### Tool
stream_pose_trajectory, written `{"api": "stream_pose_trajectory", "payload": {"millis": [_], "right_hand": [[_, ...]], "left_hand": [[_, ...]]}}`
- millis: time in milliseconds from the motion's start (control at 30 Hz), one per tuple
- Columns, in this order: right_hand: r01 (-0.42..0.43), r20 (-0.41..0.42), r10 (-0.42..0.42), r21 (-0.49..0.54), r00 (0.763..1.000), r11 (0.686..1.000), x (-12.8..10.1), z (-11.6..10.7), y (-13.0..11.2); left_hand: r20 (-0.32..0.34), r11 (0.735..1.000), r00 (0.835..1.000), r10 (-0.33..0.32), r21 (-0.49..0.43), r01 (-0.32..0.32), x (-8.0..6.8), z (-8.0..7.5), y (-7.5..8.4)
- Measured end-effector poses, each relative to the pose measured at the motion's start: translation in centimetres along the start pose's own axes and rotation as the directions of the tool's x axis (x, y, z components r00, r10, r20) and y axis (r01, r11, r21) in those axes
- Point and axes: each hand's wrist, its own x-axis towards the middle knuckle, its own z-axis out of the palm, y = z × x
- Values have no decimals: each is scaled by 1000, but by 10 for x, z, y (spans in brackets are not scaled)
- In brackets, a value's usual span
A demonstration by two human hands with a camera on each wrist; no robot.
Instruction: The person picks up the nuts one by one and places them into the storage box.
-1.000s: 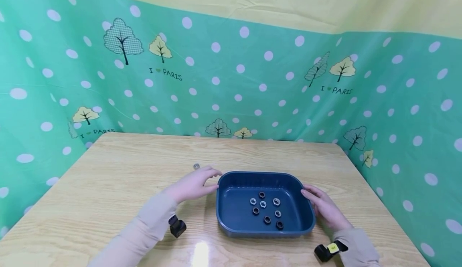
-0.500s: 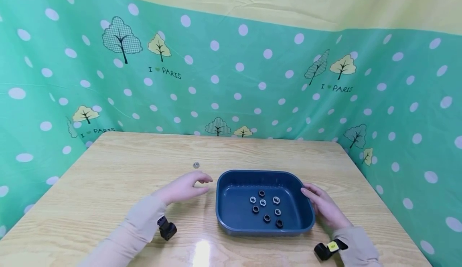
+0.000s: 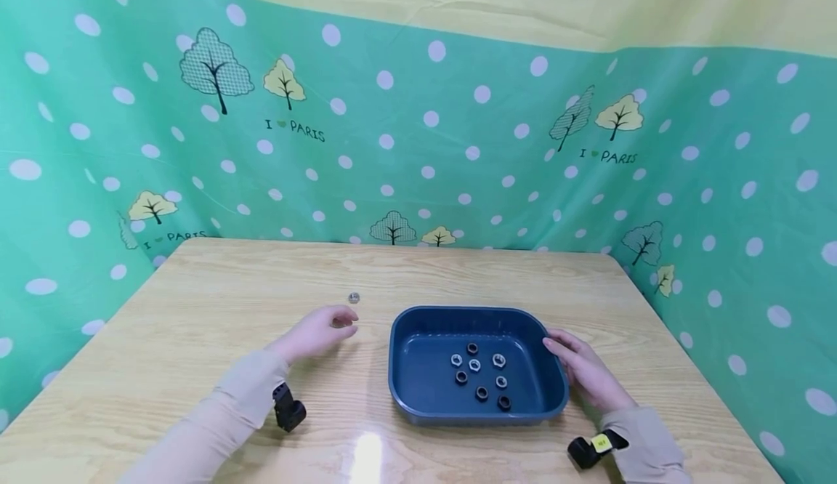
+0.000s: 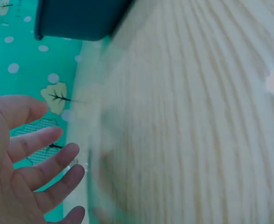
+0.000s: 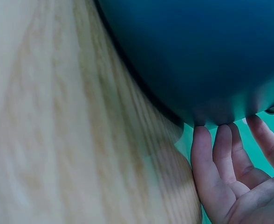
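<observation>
In the head view my left hand (image 3: 315, 333) is over the table left of the blue tray, its fingers loosely bent and holding nothing. A single silver nut (image 3: 354, 297) lies just beyond its fingertips. The left wrist view shows the same hand (image 4: 30, 163) with fingers spread. My right hand (image 3: 584, 368) rests against the tray's right end. Its fingertips (image 5: 202, 135) touch the outer wall of the blue tray (image 5: 197, 60) in the right wrist view. Inside the tray (image 3: 418, 397) several silver nuts (image 3: 474, 365) and several dark nuts (image 3: 482, 393) lie scattered on the bottom.
The light wooden table (image 3: 261, 280) carries the tray right of centre. A green dotted curtain (image 3: 392, 121) hangs behind it and along both sides. Small black cameras are strapped to the left (image 3: 288, 408) and right (image 3: 584, 453) wrists.
My left hand has drawn back leftward from the tray's left rim, its fingers near the lone nut. The right hand stays at the tray's right end, and the nuts inside keep their places.
</observation>
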Motion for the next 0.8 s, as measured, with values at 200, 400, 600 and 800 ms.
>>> {"api": "stream_pose_trajectory", "payload": {"millis": [200,400,600,800], "right_hand": [[-1,7,1,8,1000,1000,0,-1,0],[-14,2,14,8,1000,1000,-1,0,-2],[-10,4,10,-11,1000,1000,-1,-1,-3],[-18,-10,18,-2,1000,1000,-1,0,-3]], "left_hand": [[2,1000,1000,-28,-3,28,4,-2,-5],[-3,999,1000,-31,10,31,9,-6,-9],[-24,997,997,-75,3,75,15,-10,-15],[-55,992,990,-128,-4,128,23,-14,-17]]}}
